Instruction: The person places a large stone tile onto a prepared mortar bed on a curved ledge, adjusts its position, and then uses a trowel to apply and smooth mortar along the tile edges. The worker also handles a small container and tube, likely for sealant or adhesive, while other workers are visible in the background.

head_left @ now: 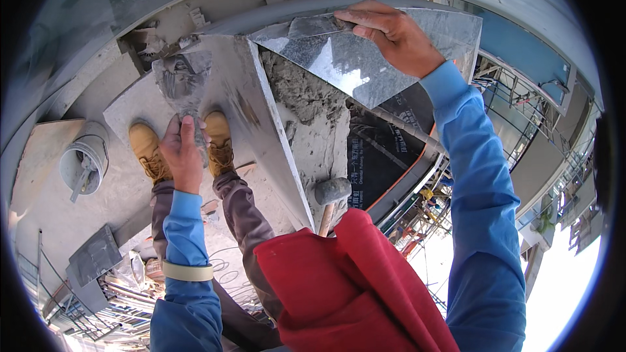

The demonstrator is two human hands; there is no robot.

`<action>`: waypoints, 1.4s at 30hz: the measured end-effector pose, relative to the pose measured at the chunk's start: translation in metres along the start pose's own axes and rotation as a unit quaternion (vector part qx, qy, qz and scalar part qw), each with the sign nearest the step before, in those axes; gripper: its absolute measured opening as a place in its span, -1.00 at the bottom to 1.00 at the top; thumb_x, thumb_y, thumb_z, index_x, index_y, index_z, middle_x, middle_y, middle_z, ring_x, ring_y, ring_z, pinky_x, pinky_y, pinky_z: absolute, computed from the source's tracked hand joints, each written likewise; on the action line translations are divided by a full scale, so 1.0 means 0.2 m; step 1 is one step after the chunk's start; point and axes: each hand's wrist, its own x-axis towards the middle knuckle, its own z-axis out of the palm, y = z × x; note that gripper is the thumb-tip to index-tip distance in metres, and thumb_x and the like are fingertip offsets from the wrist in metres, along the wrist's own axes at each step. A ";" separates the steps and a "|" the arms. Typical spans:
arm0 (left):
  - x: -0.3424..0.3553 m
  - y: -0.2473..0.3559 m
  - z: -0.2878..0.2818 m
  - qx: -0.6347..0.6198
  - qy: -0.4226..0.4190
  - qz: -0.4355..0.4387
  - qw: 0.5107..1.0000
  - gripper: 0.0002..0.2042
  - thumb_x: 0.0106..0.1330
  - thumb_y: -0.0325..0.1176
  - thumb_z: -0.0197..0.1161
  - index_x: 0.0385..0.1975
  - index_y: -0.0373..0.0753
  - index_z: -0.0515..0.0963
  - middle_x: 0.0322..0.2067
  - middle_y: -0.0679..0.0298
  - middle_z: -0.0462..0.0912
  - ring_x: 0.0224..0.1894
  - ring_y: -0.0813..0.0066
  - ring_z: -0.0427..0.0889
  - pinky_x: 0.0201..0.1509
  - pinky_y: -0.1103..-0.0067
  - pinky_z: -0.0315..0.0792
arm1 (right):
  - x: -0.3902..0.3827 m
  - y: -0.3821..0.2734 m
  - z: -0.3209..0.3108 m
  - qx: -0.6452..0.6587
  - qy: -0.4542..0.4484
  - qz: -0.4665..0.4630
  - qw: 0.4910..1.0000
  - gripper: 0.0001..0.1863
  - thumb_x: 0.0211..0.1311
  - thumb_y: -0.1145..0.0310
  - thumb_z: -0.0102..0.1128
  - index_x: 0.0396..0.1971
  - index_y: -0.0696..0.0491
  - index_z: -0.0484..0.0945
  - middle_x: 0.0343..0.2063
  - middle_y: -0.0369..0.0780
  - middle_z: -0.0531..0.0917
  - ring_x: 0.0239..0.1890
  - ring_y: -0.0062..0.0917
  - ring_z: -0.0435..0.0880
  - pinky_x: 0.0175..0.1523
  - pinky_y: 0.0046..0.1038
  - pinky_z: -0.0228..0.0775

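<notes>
The polished grey stone slab (pixel 365 58) is the biggest thing in hand: it lies tilted over a bed of rough grey mortar (pixel 306 111), its glossy face up. The right hand (pixel 394 36) reaches far forward on a straight, blue-sleeved arm, palm down, fingers curled over the slab's far top edge and clamped on it, thumb on the near side. Just beyond the fingertips a smear of mortar sits on the slab's corner. Below that forearm, near the person's red garment, a rubber mallet (pixel 331 192) rests with its head on the mortar bed.

The left hand (pixel 182 156) is held lower and closer, elbow bent, wrist upright, fingers wrapped tight around the handle of a trowel (pixel 182 78). The blade points up and away from the knuckles, caked with wet mortar. Behind this hand stand two tan boots (pixel 147 150); well out to its left sits a white bucket (pixel 85 163).
</notes>
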 end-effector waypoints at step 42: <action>-0.01 0.08 -0.05 0.005 0.002 -0.009 1.000 -0.70 0.58 -0.17 0.14 -0.24 -0.32 0.56 -0.42 0.32 0.61 -0.51 0.64 0.52 -0.44 0.64 0.41 | 0.63 -0.08 -0.31 0.016 -0.322 0.031 0.946 -0.68 0.49 0.37 0.14 0.14 0.11 0.64 0.03 -0.05 0.72 0.07 -0.27 0.67 0.23 -0.32 0.43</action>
